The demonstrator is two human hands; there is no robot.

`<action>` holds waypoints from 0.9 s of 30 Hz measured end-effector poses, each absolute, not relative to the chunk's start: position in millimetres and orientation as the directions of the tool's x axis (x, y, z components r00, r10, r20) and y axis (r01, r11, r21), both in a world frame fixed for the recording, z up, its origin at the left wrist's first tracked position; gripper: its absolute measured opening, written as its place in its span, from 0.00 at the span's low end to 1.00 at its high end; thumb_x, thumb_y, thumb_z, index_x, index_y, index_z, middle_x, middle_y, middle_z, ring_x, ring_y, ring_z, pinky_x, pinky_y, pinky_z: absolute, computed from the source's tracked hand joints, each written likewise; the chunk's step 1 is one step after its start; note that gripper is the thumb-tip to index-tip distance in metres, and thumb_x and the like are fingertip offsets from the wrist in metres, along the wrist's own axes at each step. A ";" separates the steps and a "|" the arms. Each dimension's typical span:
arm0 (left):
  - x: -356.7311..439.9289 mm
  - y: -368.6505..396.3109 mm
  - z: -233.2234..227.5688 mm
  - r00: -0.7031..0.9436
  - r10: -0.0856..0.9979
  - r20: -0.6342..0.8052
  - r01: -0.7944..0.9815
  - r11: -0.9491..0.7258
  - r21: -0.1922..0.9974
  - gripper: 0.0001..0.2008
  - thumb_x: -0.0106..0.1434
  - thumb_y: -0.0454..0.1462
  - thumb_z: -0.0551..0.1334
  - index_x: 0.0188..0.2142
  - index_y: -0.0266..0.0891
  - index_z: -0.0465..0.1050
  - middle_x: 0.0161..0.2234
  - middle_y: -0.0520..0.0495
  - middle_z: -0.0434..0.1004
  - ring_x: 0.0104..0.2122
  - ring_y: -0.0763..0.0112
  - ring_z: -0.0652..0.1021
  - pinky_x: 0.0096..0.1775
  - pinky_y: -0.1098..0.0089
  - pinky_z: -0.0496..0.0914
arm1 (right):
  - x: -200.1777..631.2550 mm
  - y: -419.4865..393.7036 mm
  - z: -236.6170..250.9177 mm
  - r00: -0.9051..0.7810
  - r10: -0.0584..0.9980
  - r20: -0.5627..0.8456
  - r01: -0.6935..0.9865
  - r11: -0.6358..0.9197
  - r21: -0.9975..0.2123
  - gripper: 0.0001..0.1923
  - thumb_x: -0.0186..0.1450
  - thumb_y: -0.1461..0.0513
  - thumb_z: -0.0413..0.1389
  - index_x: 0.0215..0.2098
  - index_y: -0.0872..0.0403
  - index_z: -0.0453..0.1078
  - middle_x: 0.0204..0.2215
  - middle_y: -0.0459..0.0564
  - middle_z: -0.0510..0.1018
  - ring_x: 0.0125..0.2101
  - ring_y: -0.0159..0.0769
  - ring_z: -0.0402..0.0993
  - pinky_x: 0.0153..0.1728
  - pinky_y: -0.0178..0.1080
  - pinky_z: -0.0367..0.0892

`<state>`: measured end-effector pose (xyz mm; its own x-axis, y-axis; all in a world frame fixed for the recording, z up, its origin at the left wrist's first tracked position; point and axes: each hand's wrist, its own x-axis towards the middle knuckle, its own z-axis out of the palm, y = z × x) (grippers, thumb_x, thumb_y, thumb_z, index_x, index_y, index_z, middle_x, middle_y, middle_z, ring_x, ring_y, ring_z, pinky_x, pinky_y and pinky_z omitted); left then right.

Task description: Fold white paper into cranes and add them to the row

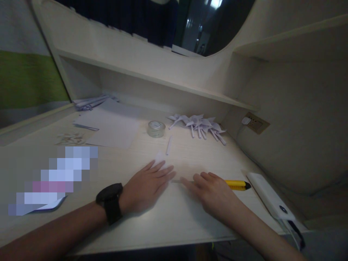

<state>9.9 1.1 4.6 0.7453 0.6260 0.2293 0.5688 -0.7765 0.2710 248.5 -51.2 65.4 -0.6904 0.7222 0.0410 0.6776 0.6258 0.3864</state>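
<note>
My left hand (145,185), with a black watch on the wrist, lies flat with fingers spread on a small white sheet of paper (160,158) on the pale desk (163,217). My right hand (213,192) rests beside it, fingers stretched toward the left hand and pressing on the same paper. A yellow utility knife (237,185) lies just right of my right hand. A rolled paper stick (169,145) lies a little beyond the hands.
A roll of clear tape (156,129) stands at mid desk. Several folded white paper pinwheels (199,125) lie at the back right. Sheets of white paper (111,127) lie at the back left. A white power bank (270,197) sits at the right edge.
</note>
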 end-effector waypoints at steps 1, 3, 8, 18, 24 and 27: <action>9.0 1.8 6.0 0.753 0.619 0.223 0.561 -0.781 0.273 0.21 0.71 0.43 0.43 0.62 0.50 0.53 0.63 0.54 0.55 0.63 0.62 0.53 0.61 0.53 0.45 | 249.6 -51.3 67.0 -0.693 0.720 0.040 0.676 0.630 0.381 0.23 0.65 0.67 0.51 0.58 0.51 0.59 0.32 0.48 0.73 0.31 0.36 0.67 0.34 0.40 0.59; 5.6 5.1 9.8 0.775 0.597 0.205 0.537 -0.795 0.283 0.21 0.71 0.43 0.43 0.62 0.50 0.52 0.63 0.53 0.54 0.63 0.63 0.54 0.61 0.53 0.45 | 252.8 -50.8 71.1 -0.693 0.720 0.045 0.681 0.632 0.369 0.24 0.64 0.68 0.51 0.58 0.50 0.59 0.33 0.48 0.73 0.32 0.36 0.67 0.34 0.40 0.60; -7.7 18.2 16.8 0.802 0.545 0.245 0.449 -0.820 0.355 0.24 0.68 0.42 0.52 0.62 0.47 0.54 0.63 0.50 0.56 0.62 0.63 0.55 0.61 0.56 0.48 | 258.9 -48.2 78.9 -0.651 0.755 0.077 0.726 0.590 0.354 0.28 0.61 0.70 0.51 0.59 0.49 0.58 0.32 0.48 0.73 0.32 0.36 0.67 0.34 0.39 0.60; -10.9 -0.2 32.1 0.778 0.522 0.350 0.479 -0.853 0.207 0.12 0.67 0.37 0.53 0.46 0.41 0.72 0.42 0.44 0.75 0.44 0.62 0.72 0.47 0.58 0.65 | 244.9 -60.1 73.5 -0.600 0.798 -0.052 0.762 0.591 0.266 0.41 0.52 0.74 0.47 0.63 0.52 0.48 0.34 0.50 0.73 0.24 0.33 0.68 0.23 0.36 0.56; -9.8 -3.3 20.2 0.798 0.460 0.389 0.443 -0.886 0.140 0.16 0.67 0.35 0.52 0.53 0.39 0.68 0.52 0.43 0.71 0.51 0.61 0.70 0.53 0.57 0.63 | 243.9 -56.0 74.7 -0.582 0.810 -0.072 0.767 0.577 0.280 0.36 0.57 0.72 0.46 0.62 0.45 0.51 0.33 0.48 0.73 0.24 0.35 0.69 0.23 0.37 0.56; -10.2 -2.4 14.3 0.794 0.466 0.390 0.447 -0.883 0.145 0.17 0.68 0.35 0.52 0.55 0.41 0.66 0.53 0.45 0.71 0.52 0.62 0.70 0.54 0.58 0.63 | 243.7 -55.3 75.4 -0.580 0.811 -0.077 0.768 0.576 0.281 0.34 0.57 0.73 0.46 0.60 0.46 0.54 0.33 0.48 0.73 0.25 0.35 0.70 0.23 0.37 0.56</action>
